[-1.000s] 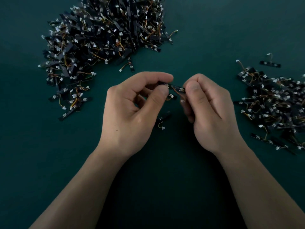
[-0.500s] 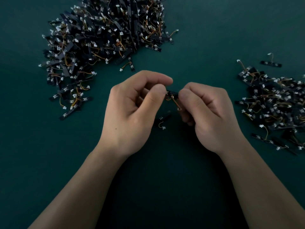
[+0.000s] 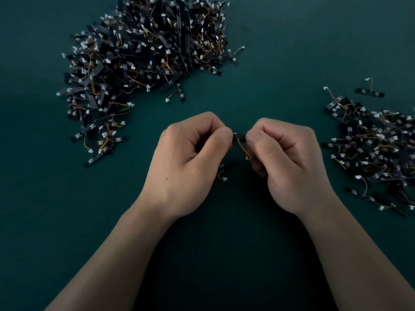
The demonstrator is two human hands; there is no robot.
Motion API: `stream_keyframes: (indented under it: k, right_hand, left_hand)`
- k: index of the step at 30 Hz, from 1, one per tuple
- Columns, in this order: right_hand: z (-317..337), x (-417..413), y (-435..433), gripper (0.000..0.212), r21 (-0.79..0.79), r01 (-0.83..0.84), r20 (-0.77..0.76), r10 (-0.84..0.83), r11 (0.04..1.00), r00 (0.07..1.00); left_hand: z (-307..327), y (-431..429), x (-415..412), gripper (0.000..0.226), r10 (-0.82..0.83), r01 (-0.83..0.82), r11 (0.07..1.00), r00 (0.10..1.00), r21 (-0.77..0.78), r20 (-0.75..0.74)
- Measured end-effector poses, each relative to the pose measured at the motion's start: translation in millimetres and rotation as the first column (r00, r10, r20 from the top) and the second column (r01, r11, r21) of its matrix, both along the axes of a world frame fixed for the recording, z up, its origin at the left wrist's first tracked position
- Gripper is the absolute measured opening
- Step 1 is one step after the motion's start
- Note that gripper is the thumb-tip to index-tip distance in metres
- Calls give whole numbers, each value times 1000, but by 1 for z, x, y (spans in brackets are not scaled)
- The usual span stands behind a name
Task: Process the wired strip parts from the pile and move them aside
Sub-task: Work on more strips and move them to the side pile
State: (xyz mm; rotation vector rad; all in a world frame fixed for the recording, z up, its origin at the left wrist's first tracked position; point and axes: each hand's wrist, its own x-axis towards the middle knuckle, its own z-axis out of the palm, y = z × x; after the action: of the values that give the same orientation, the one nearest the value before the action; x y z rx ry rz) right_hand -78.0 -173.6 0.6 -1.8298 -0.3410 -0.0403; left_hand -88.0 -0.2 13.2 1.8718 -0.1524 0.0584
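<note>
Mid-processing, the left hand [image 3: 186, 167] and right hand [image 3: 289, 167] each pinch an end of one wired strip [image 3: 239, 136]; next, probably, it joins the right-edge heap [image 3: 377, 149].

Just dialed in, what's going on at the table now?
A person pinches one black wired strip part between both hands, the left hand on one end, the right hand on the other, its orange wire looping below. The large pile lies at upper left; a smaller pile sits at right. One loose part lies on the green surface beneath the hands.
</note>
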Motion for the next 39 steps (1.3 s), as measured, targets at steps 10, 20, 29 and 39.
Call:
stream_keyframes:
  k: [10, 20, 29, 39]
  right_hand:
    - [0, 0, 1, 34, 8, 6, 2, -6, 1000, 1000]
    - [0, -1, 0, 34, 2, 2, -26, -2, 1000, 1000]
    - [2, -1, 1, 32, -7, -8, -17, 8, 1000, 1000]
    - [1, -2, 0, 33, 9, -25, -26, 25, 1000, 999]
  left_hand:
    - [-1, 0, 0, 25, 3, -3, 1000, 1000, -7, 8]
    - [0, -1, -1, 24, -12, 11, 1000, 1000, 18, 18]
    - [0, 0, 0, 24, -21, 20, 999, 1000, 43, 19]
    - [0, 0, 0, 24, -41, 41, 999, 999, 21, 34]
